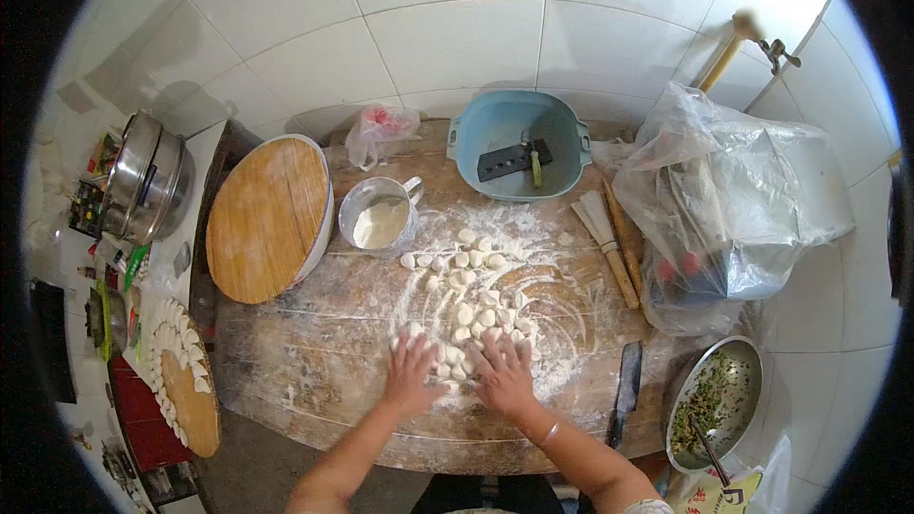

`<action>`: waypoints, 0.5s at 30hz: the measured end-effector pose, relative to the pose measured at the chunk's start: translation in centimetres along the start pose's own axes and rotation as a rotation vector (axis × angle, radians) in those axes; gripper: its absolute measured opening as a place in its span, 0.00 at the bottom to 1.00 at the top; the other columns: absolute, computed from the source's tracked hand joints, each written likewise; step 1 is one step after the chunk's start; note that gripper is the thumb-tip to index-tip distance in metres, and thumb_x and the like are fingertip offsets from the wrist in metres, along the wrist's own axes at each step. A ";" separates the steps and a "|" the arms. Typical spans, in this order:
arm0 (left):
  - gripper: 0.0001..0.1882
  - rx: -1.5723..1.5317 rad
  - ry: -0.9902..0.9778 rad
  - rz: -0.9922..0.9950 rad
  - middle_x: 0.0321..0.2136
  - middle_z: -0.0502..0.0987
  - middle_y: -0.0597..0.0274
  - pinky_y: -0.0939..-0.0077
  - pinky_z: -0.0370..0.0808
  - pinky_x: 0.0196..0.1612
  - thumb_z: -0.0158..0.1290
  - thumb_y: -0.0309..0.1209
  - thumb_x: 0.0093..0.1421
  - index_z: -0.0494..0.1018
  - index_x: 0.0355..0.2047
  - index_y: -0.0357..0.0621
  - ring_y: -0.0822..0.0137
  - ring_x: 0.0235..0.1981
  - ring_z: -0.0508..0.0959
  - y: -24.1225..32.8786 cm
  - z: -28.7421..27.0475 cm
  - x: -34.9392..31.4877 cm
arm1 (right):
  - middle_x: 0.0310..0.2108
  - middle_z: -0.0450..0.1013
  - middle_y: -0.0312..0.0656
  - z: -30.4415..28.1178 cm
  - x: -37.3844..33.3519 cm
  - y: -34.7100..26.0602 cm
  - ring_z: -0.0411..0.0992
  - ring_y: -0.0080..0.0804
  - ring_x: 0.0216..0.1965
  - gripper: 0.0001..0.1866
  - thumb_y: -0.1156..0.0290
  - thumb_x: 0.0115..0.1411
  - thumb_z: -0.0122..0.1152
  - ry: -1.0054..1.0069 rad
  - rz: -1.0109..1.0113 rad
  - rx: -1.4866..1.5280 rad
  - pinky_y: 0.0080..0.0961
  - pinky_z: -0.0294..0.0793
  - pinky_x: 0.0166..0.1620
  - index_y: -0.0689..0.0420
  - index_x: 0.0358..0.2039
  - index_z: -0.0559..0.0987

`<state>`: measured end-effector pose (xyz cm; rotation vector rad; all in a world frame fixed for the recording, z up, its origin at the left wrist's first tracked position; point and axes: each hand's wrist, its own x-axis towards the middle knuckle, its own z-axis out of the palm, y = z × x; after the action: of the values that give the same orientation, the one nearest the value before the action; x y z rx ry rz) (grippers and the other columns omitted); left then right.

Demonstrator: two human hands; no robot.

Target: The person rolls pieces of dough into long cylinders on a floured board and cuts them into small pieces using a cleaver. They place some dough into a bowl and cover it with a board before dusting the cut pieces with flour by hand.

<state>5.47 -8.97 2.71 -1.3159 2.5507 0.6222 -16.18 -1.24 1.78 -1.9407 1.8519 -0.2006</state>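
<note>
Small white dough pieces [464, 312] lie in a loose cluster on the floury wooden table [314, 362]. My left hand [411, 376] rests at the near left side of the cluster, fingers spread over a few pieces. Close beside it, my right hand [505, 381] lies palm down with its fingers apart, touching pieces at the near right side. Neither hand grips anything that I can see, though the palms hide what is under them. Loose flour [562, 371] is smeared around the dough.
A cleaver-like knife [628, 381] lies right of my hands, near a bowl of chopped filling [752, 371]. A brush [598, 224] and rolling pin [624, 247] lie farther back. Behind stand a flour cup [405, 233] and blue basin [466, 171]. Dumplings [176, 343] sit far left.
</note>
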 end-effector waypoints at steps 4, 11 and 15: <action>0.47 -0.045 -0.051 0.104 0.69 0.39 0.56 0.30 0.33 0.62 0.56 0.61 0.50 0.52 0.66 0.61 0.46 0.69 0.35 4.8 5.0 -1.8 | 0.69 0.45 0.43 -0.5 -6.7 4.2 0.42 0.58 0.68 0.39 0.52 0.54 0.59 -0.044 0.084 -0.124 0.64 0.33 0.64 0.38 0.66 0.57; 0.38 0.054 -0.014 0.268 0.69 0.35 0.56 0.41 0.32 0.67 0.54 0.54 0.56 0.56 0.64 0.61 0.52 0.70 0.31 8.5 0.2 9.5 | 0.66 0.48 0.55 -2.6 0.5 9.3 0.45 0.62 0.65 0.43 0.54 0.51 0.61 0.360 0.320 -0.029 0.60 0.39 0.64 0.49 0.65 0.57; 0.35 0.012 0.091 0.187 0.68 0.45 0.55 0.44 0.38 0.67 0.55 0.49 0.56 0.60 0.62 0.56 0.49 0.69 0.40 4.7 -6.2 12.4 | 0.68 0.46 0.50 -4.6 8.3 6.9 0.45 0.55 0.67 0.40 0.45 0.55 0.56 0.310 0.408 0.029 0.63 0.36 0.64 0.45 0.66 0.58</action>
<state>-5.47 -18.38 5.05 -1.1346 2.7695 0.5911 -23.60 -10.32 1.41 -1.5336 2.3837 -0.4117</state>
